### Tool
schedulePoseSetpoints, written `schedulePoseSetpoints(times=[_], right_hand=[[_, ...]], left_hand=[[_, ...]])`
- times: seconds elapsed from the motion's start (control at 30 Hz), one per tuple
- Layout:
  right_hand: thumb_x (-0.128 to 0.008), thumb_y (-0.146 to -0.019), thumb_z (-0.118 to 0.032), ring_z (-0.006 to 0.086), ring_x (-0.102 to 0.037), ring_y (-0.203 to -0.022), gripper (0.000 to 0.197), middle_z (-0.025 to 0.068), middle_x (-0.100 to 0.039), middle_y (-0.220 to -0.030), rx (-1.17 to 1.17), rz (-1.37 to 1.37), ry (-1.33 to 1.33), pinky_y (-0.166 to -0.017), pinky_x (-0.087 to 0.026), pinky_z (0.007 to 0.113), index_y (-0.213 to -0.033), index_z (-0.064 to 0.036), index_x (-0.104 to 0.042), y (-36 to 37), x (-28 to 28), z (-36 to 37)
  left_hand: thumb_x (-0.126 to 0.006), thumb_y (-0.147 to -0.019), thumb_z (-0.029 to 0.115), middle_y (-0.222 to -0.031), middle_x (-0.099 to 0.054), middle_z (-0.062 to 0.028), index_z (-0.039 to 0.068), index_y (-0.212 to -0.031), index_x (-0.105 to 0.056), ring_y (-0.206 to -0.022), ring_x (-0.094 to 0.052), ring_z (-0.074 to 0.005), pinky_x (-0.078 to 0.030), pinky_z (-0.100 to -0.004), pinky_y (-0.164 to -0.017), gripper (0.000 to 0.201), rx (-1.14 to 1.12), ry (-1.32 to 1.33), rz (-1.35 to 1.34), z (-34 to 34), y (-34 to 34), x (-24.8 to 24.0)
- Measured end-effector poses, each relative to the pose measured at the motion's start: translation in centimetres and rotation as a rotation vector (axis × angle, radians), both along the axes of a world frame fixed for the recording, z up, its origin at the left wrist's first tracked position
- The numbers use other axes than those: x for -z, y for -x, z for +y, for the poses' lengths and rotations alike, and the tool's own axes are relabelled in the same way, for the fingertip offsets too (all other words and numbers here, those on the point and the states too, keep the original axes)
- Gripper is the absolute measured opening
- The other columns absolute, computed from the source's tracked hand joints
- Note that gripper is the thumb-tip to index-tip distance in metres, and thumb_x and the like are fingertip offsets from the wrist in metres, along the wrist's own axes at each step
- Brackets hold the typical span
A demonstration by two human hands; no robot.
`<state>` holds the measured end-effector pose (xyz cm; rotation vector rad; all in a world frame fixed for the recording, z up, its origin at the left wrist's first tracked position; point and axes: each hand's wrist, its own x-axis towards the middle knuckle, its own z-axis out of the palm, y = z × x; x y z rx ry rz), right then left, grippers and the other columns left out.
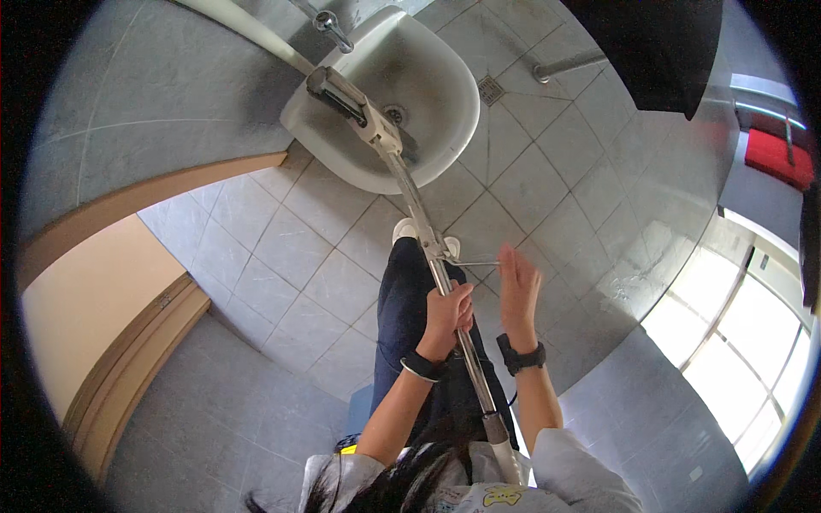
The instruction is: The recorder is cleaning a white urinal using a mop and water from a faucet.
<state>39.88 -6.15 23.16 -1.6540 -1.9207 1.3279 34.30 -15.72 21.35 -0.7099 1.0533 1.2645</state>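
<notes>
A squeeze mop with a metal pole point(412, 198) slants from my body up to a white sink point(462, 137). Its roller head point(339, 92) lies over the basin's left side. My left hand point(445, 320) is wrapped round the pole below the lever joint. Sticking out to the right from that joint is a thin metal lever point(475, 262). My right hand point(519, 278), slightly blurred, is closed at the lever's outer end. Dark bands sit on both wrists.
A chrome tap point(329, 26) stands at the sink's back edge. A wall pipe point(569, 65) and floor drain point(490, 90) lie to its right. Near the left doorway is a wooden frame point(154, 190). A red cloth point(778, 159) and bright window point(735, 333) are at right.
</notes>
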Motion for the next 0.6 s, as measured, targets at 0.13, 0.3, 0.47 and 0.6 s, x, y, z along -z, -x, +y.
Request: schedulePoseSetpoints(times=[0.13, 0.3, 0.47, 0.6], right_hand=[[-0.047, -0.086, -0.024, 0.0085, -0.027, -0.055, 0.035, 0.0003, -0.029, -0.055, -0.010, -0.042, 0.060, -0.046, -0.024, 0.027, -0.063, 0.0001, -0.037, 0.2, -1.1, 0.1], [-0.048, -0.085, -0.023, 0.0107, -0.026, -0.053, 0.036, 0.0025, -0.031, -0.053, -0.059, 0.045, -0.009, -0.045, -0.023, 0.031, -0.061, 0.0013, -0.035, 0.6, -0.6, -0.3], [-0.049, -0.083, -0.020, 0.0301, -0.043, -0.044, 0.032, 0.0158, -0.043, -0.051, -0.248, -0.103, -0.162, -0.043, -0.032, 0.037, -0.060, 0.0032, -0.047, 2.7, -0.4, 1.6], [-0.050, -0.082, -0.024, 0.0342, -0.048, -0.047, 0.036, 0.0177, -0.046, -0.051, -0.330, -0.156, -0.218, -0.043, -0.035, 0.039, -0.057, 0.0024, -0.050, 4.8, 0.5, 2.7]], left_hand=[[-0.052, -0.080, 0.011, -0.046, -0.031, 0.0045, 0.014, -0.062, -0.036, -0.033, -0.031, -0.0078, -0.028, -0.0244, -0.031, 0.024, 0.037, -0.011, 0.017, -0.5, -0.4, 0.1], [-0.050, -0.081, 0.011, -0.046, -0.030, 0.0050, 0.014, -0.064, -0.035, -0.032, -0.029, -0.0070, -0.026, -0.0231, -0.031, 0.023, 0.014, 0.000, 0.010, -0.8, -0.4, 0.3], [-0.050, -0.081, 0.011, -0.046, -0.029, 0.0048, 0.015, -0.065, -0.034, -0.034, -0.030, -0.0069, -0.026, -0.0234, -0.031, 0.022, -0.020, 0.019, 0.001, -1.4, -0.7, 0.0], [-0.046, -0.085, 0.014, -0.045, -0.024, 0.0059, 0.016, -0.062, -0.030, -0.033, -0.025, -0.0052, -0.022, -0.0217, -0.032, 0.028, -0.022, 0.076, 0.023, -1.7, -1.1, -0.5]])
